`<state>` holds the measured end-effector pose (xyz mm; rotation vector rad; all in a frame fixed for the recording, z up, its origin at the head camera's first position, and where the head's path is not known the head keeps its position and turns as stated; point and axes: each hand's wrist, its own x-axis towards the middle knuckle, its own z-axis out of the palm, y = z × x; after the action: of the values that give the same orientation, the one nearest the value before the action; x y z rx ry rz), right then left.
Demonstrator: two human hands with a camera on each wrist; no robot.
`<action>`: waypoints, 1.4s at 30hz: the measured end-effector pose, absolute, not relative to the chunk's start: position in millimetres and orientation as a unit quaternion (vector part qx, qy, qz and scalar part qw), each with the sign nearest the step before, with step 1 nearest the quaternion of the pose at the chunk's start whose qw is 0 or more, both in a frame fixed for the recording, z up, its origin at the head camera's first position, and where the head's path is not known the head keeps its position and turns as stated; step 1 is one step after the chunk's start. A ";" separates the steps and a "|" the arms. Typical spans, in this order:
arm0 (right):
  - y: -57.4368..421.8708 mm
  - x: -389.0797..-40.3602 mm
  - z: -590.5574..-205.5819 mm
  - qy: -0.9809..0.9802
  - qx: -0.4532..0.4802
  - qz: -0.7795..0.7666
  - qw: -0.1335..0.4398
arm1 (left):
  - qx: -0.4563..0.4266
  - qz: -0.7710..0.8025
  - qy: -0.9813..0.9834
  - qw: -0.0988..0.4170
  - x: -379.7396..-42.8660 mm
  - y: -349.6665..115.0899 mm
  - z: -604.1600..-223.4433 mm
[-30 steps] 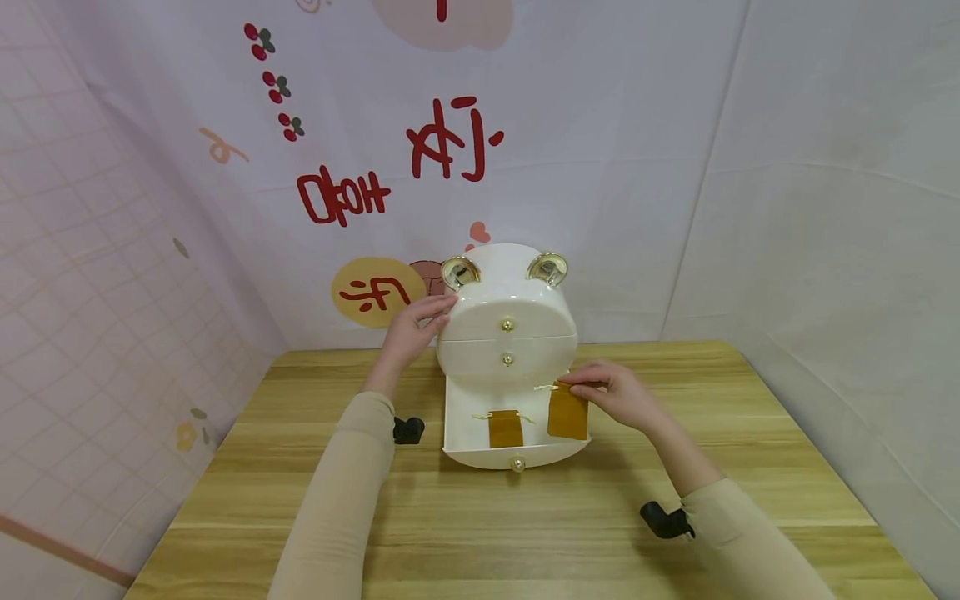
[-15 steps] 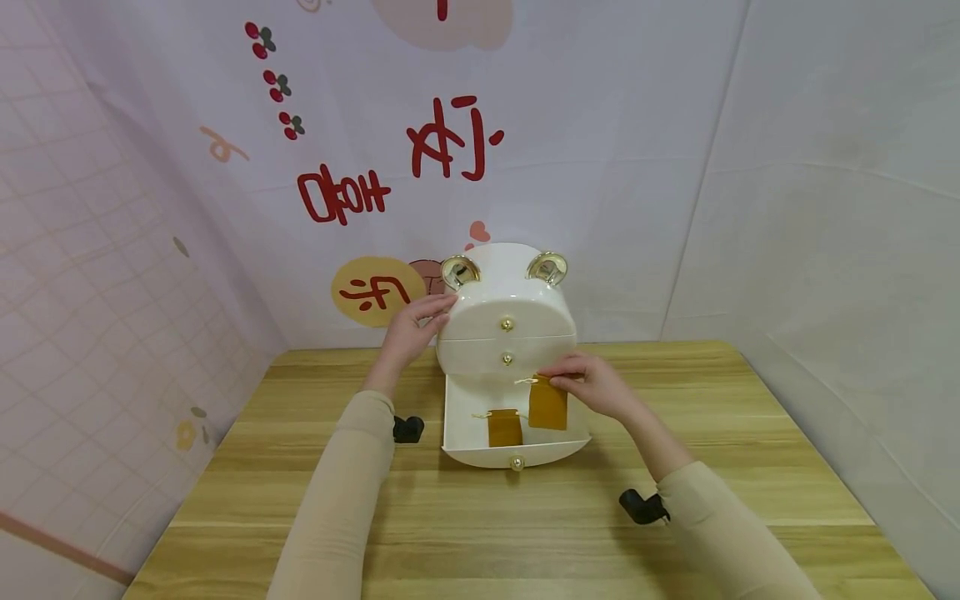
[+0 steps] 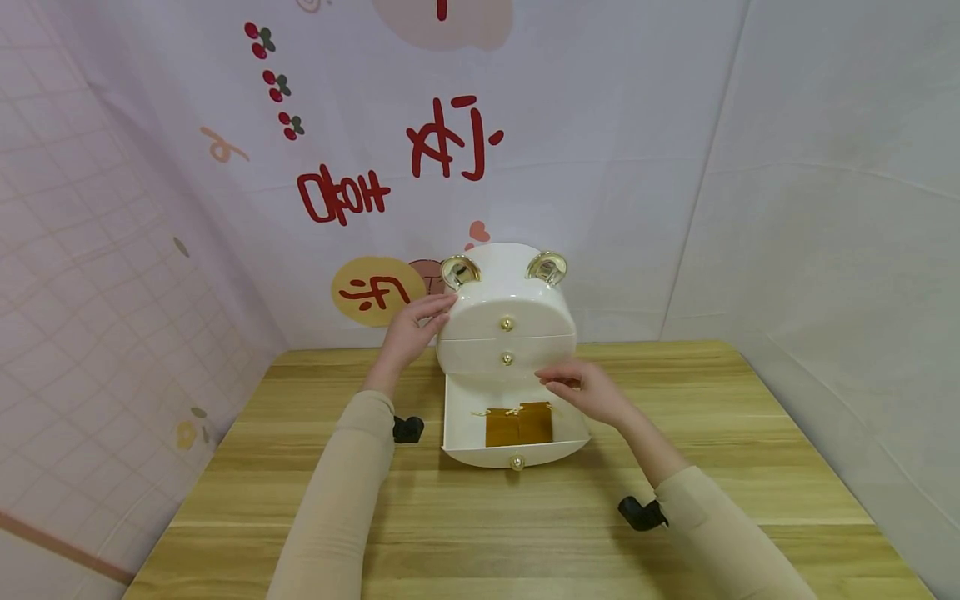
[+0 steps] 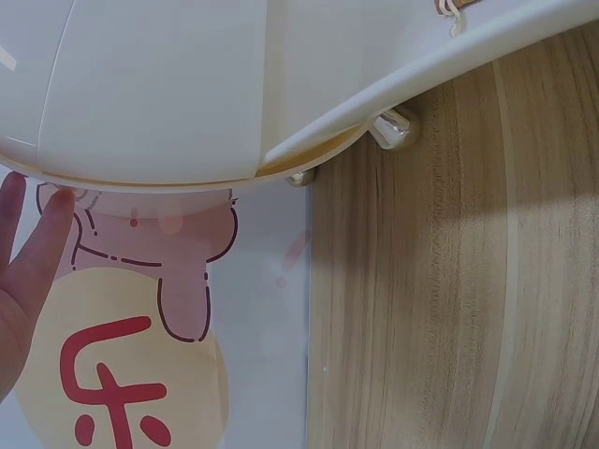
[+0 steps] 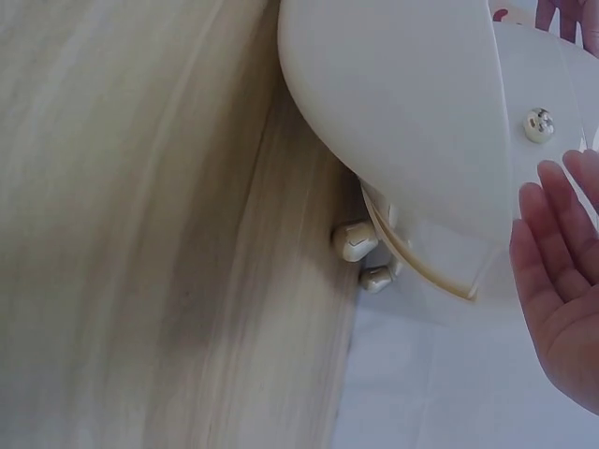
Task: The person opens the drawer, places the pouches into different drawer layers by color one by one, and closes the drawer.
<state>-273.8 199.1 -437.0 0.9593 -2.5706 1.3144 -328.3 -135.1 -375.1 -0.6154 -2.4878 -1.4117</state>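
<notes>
A white rounded storage box [image 3: 517,302] with gold ear-like trim stands at the back of the table, its bottom drawer [image 3: 465,417] pulled out. Two mustard-brown drawstring pouches lie side by side in that drawer: a left pouch [image 3: 501,428] and a right pouch [image 3: 536,423]. My left hand [image 3: 412,333] rests its fingertips against the box's left side; the left wrist view shows those fingers [image 4: 42,238] fairly straight at the box's edge. Above the drawer's right side hovers my right hand [image 3: 588,390], holding nothing, with its fingers [image 5: 552,234] loosely bent in the right wrist view.
The wooden table [image 3: 480,533] reaches forward from the box. A printed cloth backdrop [image 3: 600,167] hangs close behind it. Two upper drawers with gold knobs [image 3: 507,324] are closed. Black camera mounts [image 3: 408,430] sit at the wrists.
My right hand carried the second pouch leftward over the drawer and let it go beside the first one. The left hand has stayed on the box.
</notes>
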 end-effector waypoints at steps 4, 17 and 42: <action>203.5 -269.0 -439.9 -0.839 0.306 0.450 0.023 | -0.206 -0.479 -0.847 0.106 -328.5 -134.2 -375.0; 211.9 -240.8 -428.9 -0.800 0.291 0.523 -0.048 | -0.195 -0.488 -0.845 0.101 -325.6 -133.6 -372.9; 192.4 -192.5 -464.8 -0.773 0.322 0.530 -0.132 | -0.202 -0.493 -0.840 0.103 -327.2 -134.0 -374.4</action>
<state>-192.5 192.4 -464.8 1.1077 -2.6569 1.8214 -327.2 -134.0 -374.4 -0.5963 -2.4791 -1.4544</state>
